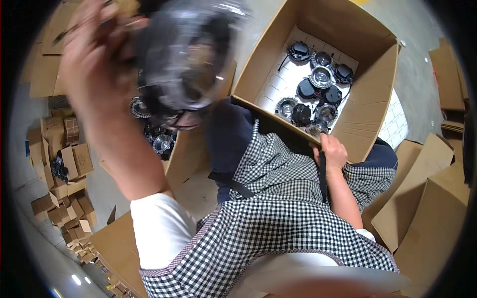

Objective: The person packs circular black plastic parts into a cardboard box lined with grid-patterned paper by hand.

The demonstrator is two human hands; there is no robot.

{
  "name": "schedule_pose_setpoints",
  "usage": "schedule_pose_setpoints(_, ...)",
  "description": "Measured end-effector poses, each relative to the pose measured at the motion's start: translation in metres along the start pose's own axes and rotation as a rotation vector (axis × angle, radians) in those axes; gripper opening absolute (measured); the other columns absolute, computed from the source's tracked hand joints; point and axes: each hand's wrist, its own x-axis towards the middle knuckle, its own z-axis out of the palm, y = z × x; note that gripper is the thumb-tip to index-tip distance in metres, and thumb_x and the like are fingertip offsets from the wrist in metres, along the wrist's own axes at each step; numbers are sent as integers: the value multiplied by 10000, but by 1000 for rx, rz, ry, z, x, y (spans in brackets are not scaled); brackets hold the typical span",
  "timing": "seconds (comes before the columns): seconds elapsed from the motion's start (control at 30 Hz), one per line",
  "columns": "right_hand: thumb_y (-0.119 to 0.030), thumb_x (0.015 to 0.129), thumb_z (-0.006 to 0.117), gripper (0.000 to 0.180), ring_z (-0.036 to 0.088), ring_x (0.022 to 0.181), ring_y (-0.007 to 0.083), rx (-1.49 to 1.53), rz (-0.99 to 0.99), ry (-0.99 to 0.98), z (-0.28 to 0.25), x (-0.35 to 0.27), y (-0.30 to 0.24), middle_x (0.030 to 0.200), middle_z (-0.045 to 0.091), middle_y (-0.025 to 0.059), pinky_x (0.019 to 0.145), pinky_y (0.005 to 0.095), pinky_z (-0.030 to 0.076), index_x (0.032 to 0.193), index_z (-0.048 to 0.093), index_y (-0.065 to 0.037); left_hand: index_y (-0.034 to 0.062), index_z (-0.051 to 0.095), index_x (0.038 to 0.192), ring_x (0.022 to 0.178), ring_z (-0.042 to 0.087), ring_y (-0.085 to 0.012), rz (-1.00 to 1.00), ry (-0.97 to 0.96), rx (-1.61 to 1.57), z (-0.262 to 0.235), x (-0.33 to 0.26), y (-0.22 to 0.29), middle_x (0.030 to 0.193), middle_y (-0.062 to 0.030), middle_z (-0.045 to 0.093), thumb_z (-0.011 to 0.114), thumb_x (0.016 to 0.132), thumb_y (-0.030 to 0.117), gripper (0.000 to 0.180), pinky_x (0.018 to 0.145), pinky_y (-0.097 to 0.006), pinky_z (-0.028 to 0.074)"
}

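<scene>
1. R grip (334, 150): curled on big brown cardboard box (370, 107), near edge, nr R corner.
2. L grip (102, 52): holding blurry clear & black round plastic thing (194, 64), up high, L of box.

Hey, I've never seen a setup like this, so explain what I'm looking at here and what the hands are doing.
There's no machine: these are a person's bare hands, seen from above by a wide fisheye camera on their head, so straight edges bend. The checked apron is the wearer's own. The left hand, blurred, seems to hold up a clear and black unit. The right hand grips the near edge of an open box. Inside, round clear or black pieces lie on a white sheet. A second box, to the left, holds similar pieces.
</scene>
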Motion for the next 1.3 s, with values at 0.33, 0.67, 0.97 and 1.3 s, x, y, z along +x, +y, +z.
schedule_pose_setpoints(0.33, -358, 733, 682, 279, 604, 764, 204, -3, -46, 61, 3, 1, -10, 769, 549, -4, 607, 374, 474, 960, 616, -208, 41, 608, 1005, 918, 628, -418, 301, -826, 575, 232, -146, -306, 991, -230, 646, 526, 860, 232, 253, 800, -488, 499)
schedule_pose_setpoints(0.67, -364, 763, 679, 384, 618, 823, 283, 5, -28, -51, 6, -10, 3, 897, 616, 57, 658, 406, 486, 1065, 616, -136, 58, 649, 1109, 1030, 618, -364, -86, -1334, 664, 199, -141, -255, 1070, -177, 655, 623, 847, 336, 383, 843, -483, 509)
schedule_pose_setpoints(0.97, -326, 826, 646, 329, 627, 804, 310, -51, -81, -69, -4, -6, 6, 940, 625, 80, 659, 418, 498, 1070, 602, -111, 27, 653, 1127, 916, 651, -126, 21, -204, 159, -100, 15, -163, 1000, -71, 694, 596, 935, 179, 251, 823, -255, 517)
schedule_pose_setpoints(1.3, -359, 801, 719, 411, 641, 886, 342, -8, -54, -100, -24, 2, -15, 988, 675, 132, 744, 421, 494, 1085, 627, -77, 90, 575, 1252, 1210, 546, -312, -1086, 323, 1375, -420, -83, -331, 1292, -141, 579, 580, 816, 228, 458, 994, -447, 448)
